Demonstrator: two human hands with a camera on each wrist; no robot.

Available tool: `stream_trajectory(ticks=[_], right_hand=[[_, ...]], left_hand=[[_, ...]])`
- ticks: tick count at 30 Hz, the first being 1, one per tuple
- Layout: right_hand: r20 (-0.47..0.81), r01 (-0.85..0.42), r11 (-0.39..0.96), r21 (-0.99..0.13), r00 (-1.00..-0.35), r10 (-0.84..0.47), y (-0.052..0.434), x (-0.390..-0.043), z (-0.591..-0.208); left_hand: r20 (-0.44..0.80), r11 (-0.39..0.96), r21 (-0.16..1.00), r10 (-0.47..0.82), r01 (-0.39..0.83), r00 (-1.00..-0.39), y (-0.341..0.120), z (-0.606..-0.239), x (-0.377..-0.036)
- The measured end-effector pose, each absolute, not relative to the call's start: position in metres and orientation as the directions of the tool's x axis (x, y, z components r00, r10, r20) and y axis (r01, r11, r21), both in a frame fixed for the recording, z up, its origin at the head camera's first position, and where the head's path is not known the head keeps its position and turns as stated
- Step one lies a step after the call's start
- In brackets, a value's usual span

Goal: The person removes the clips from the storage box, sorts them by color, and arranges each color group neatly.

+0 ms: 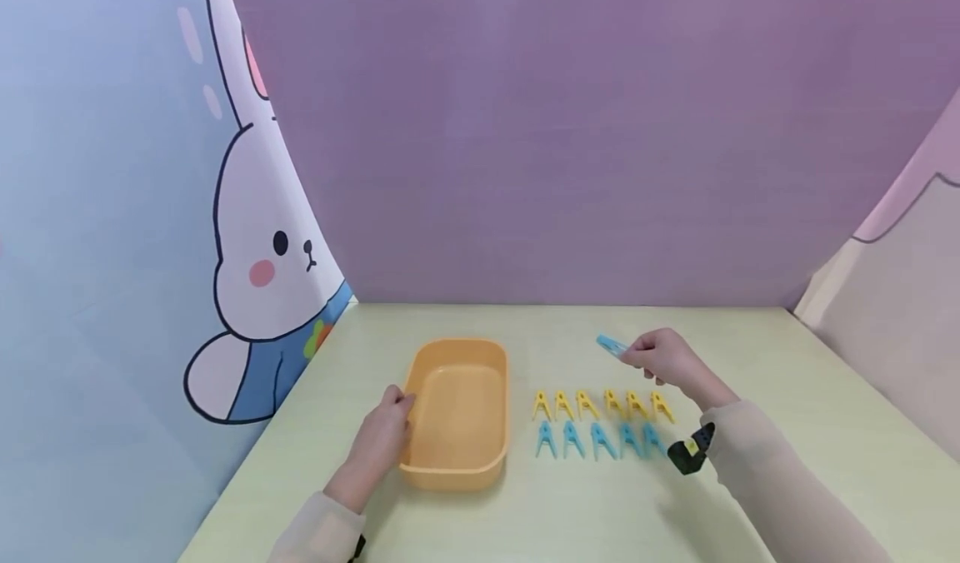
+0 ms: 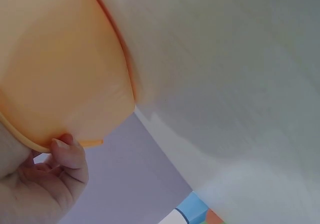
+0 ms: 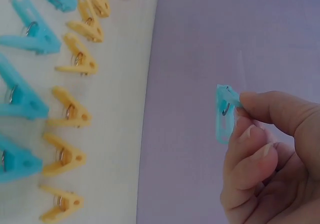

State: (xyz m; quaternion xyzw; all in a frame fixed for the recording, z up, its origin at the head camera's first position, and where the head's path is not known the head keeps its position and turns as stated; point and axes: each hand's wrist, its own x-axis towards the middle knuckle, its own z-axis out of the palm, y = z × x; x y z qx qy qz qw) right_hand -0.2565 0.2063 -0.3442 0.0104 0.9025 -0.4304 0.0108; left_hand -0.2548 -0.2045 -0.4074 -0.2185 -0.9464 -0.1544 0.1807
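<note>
An orange plastic basin [image 1: 459, 413] stands left of the middle of the table. My left hand [image 1: 381, 431] grips its left rim; in the left wrist view the fingers [image 2: 68, 156] curl against the rim. My right hand [image 1: 669, 363] pinches a light blue clothespin [image 1: 611, 345] between thumb and fingertips, raised beyond the rows of pins. In the right wrist view that clothespin's wire spring [image 3: 226, 108] shows. Below the hand lie several yellow clothespins [image 1: 564, 406] in a row, and nearer me a row of several blue clothespins [image 1: 573, 440].
Both rows lie just right of the basin on a pale tabletop [image 1: 825, 430]. A purple backdrop [image 1: 570, 146] rises at the table's far edge. On the left is a blue panel with a cartoon rabbit [image 1: 262, 213]. A pale panel [image 1: 900, 296] borders the right side.
</note>
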Motion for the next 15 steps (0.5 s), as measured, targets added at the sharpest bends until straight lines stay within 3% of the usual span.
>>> stream_trajectory(ticks=[15], right_hand=[[-0.035,0.057,0.621,-0.781,-0.998,0.048,0.218,-0.248,-0.349]], left_hand=[[0.395,0.858,0.198,0.372,0.473,-0.840,-0.205,-0.406,-0.254]])
